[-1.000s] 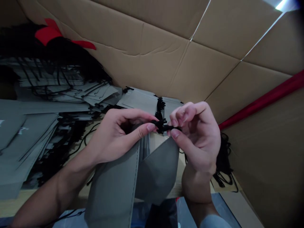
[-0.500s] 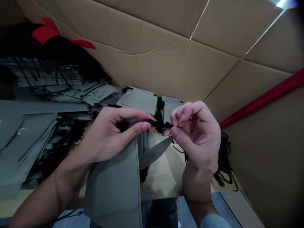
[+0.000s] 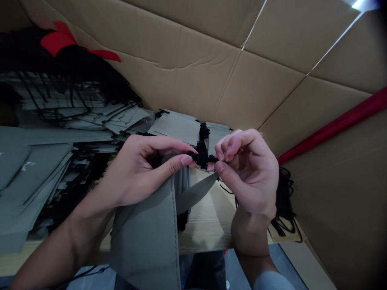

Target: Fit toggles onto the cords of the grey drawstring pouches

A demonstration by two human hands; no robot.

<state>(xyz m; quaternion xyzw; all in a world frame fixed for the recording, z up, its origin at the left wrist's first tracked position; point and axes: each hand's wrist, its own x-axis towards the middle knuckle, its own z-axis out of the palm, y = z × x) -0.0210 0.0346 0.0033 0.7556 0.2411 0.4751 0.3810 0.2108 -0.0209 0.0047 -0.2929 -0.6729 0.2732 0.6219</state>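
Stretched between both hands is a short, dark, bunched black cord (image 3: 201,158), with what looks like a knot or toggle in its middle; the details are too dark to tell. My left hand (image 3: 148,167) pinches its left end between thumb and fingers. The right end is pinched by my right hand (image 3: 249,173), its other fingers curled. A grey flat pouch (image 3: 145,237) with a stitched edge hangs below my left hand. From the pouch a grey flap (image 3: 196,195) slants up toward my right fingertips.
Stacks of grey pouches with black cords (image 3: 45,177) fill the left side. More grey pouches (image 3: 177,127) lie at the back by the cardboard wall (image 3: 193,52). Black cords (image 3: 284,201) lie in a heap to the right. A red strip (image 3: 332,129) runs along the wall.
My right hand has shifted very slightly left, and the black bunch between the hands has turned a little. Both pinches are kept.
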